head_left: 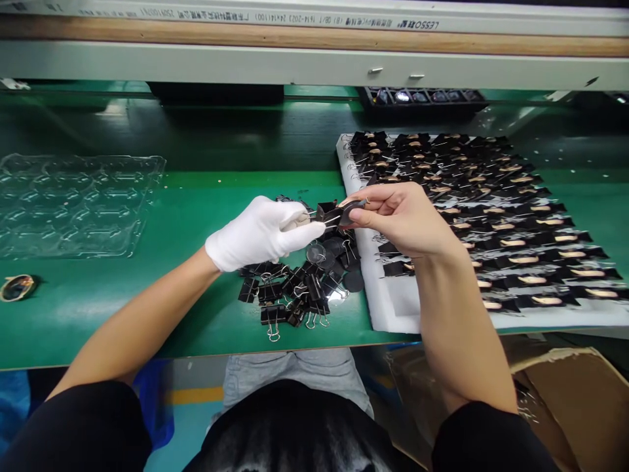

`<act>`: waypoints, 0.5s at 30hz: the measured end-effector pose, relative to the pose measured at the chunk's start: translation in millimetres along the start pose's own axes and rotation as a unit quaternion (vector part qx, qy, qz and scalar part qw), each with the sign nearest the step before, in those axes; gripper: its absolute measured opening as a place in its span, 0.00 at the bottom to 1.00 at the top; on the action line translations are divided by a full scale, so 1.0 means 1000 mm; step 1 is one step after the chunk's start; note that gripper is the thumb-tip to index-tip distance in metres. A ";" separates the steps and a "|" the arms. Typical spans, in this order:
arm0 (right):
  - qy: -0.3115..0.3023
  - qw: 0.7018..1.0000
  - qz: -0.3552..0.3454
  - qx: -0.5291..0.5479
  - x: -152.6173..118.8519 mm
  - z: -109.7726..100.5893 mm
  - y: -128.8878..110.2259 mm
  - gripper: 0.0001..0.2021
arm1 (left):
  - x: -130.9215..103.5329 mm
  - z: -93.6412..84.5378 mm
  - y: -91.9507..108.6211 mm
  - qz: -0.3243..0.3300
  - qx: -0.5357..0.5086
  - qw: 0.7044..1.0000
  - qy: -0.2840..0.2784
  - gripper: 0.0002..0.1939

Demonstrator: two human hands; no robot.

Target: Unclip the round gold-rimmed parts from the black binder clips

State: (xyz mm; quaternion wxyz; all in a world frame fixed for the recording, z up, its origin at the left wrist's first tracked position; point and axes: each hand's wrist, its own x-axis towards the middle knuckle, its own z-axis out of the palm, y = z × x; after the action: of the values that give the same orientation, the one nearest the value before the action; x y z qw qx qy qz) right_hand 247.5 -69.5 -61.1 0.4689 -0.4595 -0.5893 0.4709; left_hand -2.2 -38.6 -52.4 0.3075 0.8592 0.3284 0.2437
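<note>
My left hand (265,233), in a white glove, pinches the wire handles of a black binder clip (325,211). The bare fingers of my right hand (393,213) close on a dark round disc (350,213), with a tan piece showing along its upper edge. Clip and disc meet between my hands; whether the jaws grip the disc is hard to see. Beneath them, a loose pile of black binder clips (273,314) lies mixed with dark discs (352,281) on the green tabletop (196,314).
On the right, a white foam tray (388,314) bears rows of clips with tan pieces. A clear plastic blister tray (73,210) and a gold-rimmed round part (18,288) lie at left. Behind stands a black compartment tray (422,98); a cardboard box (570,393) is below the table edge.
</note>
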 end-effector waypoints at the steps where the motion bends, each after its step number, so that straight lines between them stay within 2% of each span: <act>1: 0.001 1.000 0.000 0.001 0.000 0.000 0.001 0.14 | 0.000 0.000 0.000 0.000 0.001 1.000 0.000 0.24; 15: -0.009 0.999 -0.023 -0.038 0.001 0.004 -0.002 0.12 | 0.002 0.003 -0.003 0.005 0.010 1.000 0.013 0.23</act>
State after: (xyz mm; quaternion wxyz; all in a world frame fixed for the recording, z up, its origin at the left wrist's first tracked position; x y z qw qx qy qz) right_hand 243.4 -69.2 -59.7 0.4563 -0.4588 -0.6213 0.4420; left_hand -0.2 -36.6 -56.0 0.2935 0.8607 0.3306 0.2526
